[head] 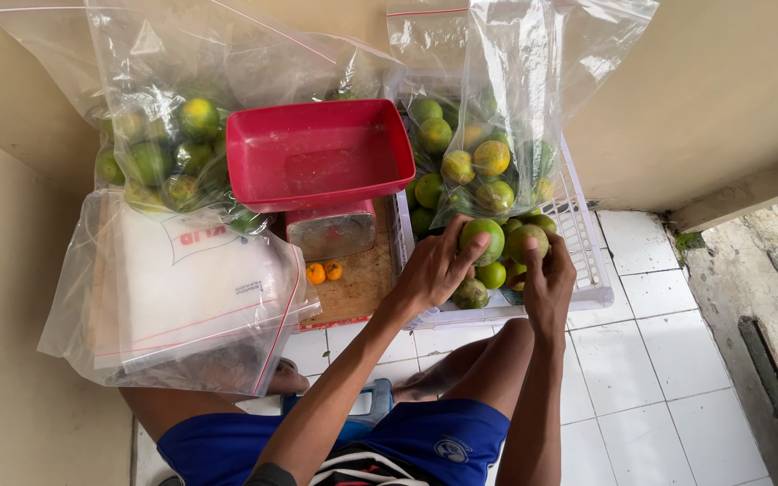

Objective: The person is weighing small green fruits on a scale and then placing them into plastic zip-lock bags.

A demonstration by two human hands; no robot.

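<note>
In the white crate [587, 241] on the tiled floor [677, 378], right of centre: loose green-yellow citrus fruits and a clear bag [506, 99] of the same fruit standing upright at the crate's back.

Left hand [434, 270]: fingers wrapped around one green fruit [483, 239], thumb across its top; fruit held just above the loose pile at the crate's near end.

Right hand [547, 279]: fingers closed on a second fruit [526, 241], green with a yellowish blush, touching or nearly touching the first. The two hands sit side by side.

Loose fruits [493, 274]: several beneath and between the hands, one darker and duller at the crate's front edge.

Red tray [317, 153]: empty, rectangular, seated on a scale [331, 229] just left of the crate. The scale stands on a brown board [357, 283].

Two small orange fruits [324, 271]: on the board, in front of the scale, touching one another.

Second bag of fruit [168, 153]: clear, red zip strip, left of the tray, filled with green citrus.

Stack of flat empty bags [182, 288]: in clear wrapping, in front of the second bag, by the person's left knee.

Person: seated, blue shorts [443, 441], bare knees either side of a small blue stool [373, 400].
</note>
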